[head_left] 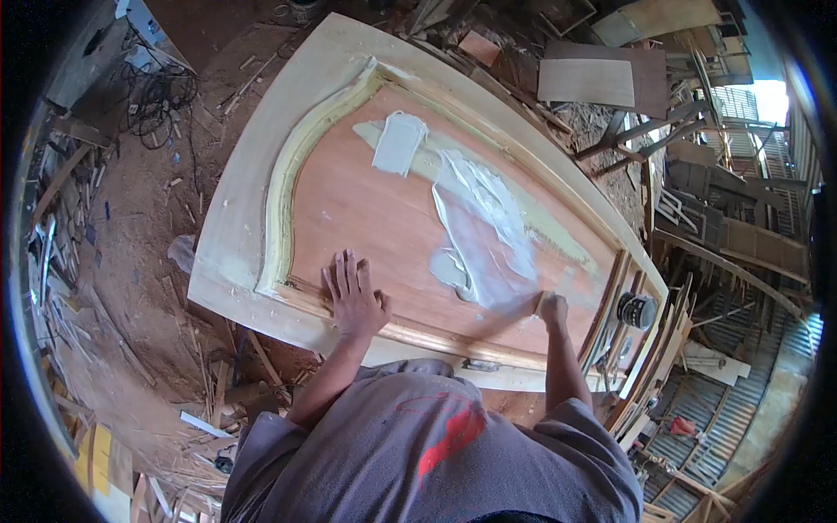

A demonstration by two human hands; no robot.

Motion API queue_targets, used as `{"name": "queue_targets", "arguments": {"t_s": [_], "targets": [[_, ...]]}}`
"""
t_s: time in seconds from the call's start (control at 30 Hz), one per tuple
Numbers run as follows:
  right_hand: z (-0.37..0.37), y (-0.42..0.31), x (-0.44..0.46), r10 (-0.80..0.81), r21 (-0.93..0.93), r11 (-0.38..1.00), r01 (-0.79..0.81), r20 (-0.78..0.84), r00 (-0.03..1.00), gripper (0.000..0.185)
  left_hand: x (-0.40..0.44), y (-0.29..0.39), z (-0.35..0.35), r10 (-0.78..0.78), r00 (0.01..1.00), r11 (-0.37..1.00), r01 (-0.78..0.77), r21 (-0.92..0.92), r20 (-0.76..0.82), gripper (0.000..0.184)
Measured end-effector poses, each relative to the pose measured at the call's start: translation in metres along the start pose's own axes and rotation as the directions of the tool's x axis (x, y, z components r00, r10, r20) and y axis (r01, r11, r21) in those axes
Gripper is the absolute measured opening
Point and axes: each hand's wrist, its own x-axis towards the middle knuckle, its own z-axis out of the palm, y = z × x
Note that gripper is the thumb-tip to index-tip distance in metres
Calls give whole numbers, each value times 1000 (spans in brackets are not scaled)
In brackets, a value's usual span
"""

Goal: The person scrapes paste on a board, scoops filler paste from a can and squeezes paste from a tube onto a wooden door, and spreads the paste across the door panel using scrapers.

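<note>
A wooden door panel (pixel 340 222) with a curved raised moulding lies flat in front of me. White paste (pixel 493 205) is smeared thickly across its middle, with a thin hazy film towards my right hand. A separate squarish white patch (pixel 399 144) sits farther up the panel. My left hand (pixel 356 301) rests on the near moulding and panel, fingers spread, holding nothing. My right hand (pixel 554 309) is closed around a small tan flat spreader (pixel 540 303), pressed to the panel at the edge of the paste. Most of that tool is hidden by the fingers.
A dark round can (pixel 636 311) stands on the panel's right end. Dark tangled cables (pixel 161 96) lie on the dirt floor at upper left. Wood scraps and offcuts surround the door. Boards (pixel 602 83) and stacked timber stand beyond it and to the right.
</note>
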Motion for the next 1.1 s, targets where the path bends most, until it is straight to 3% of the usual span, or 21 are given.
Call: {"name": "queue_targets", "arguments": {"t_s": [0.03,0.1,0.2,0.3,0.33,0.37,0.4,0.43,0.47,0.5,0.63,0.67,0.7,0.77,0.83,0.9,0.97,1.07,1.1], "targets": [[9,9,-7,-52,-51,998,48,-66,996,54,0,0,0,-2,1000,1000,2,3,6,73],[15,12,-10,40,102,994,-31,-91,995,48,1,0,1,-9,1000,1000,9,14,11,74],[40,24,41,-38,228,972,61,-106,994,46,0,2,2,-8,1000,999,8,37,1,77],[54,-78,64,-78,493,859,139,-142,987,37,0,4,2,-5,1000,999,6,33,-9,78],[82,-85,101,-193,181,955,235,-222,956,33,1,3,2,-3,1000,999,4,38,-11,78],[69,-148,89,-74,100,991,94,-186,980,34,0,3,2,0,1000,999,1,42,-13,78],[96,-153,131,-247,-141,961,237,-53,968,38,0,3,2,3,1000,999,-2,43,-14,78],[65,-223,97,-112,118,985,123,-98,989,37,0,4,3,-1,1000,999,2,37,-6,78],[79,-240,115,-151,244,955,166,-77,985,35,-1,4,4,-9,1000,999,9,33,1,77],[89,-267,123,-86,278,955,106,-80,993,34,-2,4,4,-18,1000,999,17,31,8,77],[48,-322,116,-390,159,911,380,41,920,33,-3,2,0,-26,999,999,25,24,36,77],[38,-322,107,-507,124,847,517,-102,856,33,-1,1,0,-31,999,999,30,18,34,77],[27,-315,89,-609,69,767,638,-235,758,37,-1,0,0,-37,999,999,37,7,35,77],[14,-283,72,-549,-12,834,552,-129,826,48,-2,0,-1,-42,998,999,41,24,38,77],[30,-213,80,-575,-145,818,556,-206,792,56,0,0,1,-37,999,999,36,30,30,77],[56,-108,96,-705,-291,702,650,-158,691,61,-2,-2,3,-25,1000,999,24,31,19,77],[62,-42,79,-598,-390,751,533,-61,799,65,-1,-1,2,-30,999,999,30,39,20,77],[23,-21,47,-395,-400,820,410,124,910,60,-1,3,2,-27,999,999,26,33,34,77],[17,-15,41,-216,-418,871,259,149,965,45,-1,2,1,-30,999,999,28,35,37,77]]}}
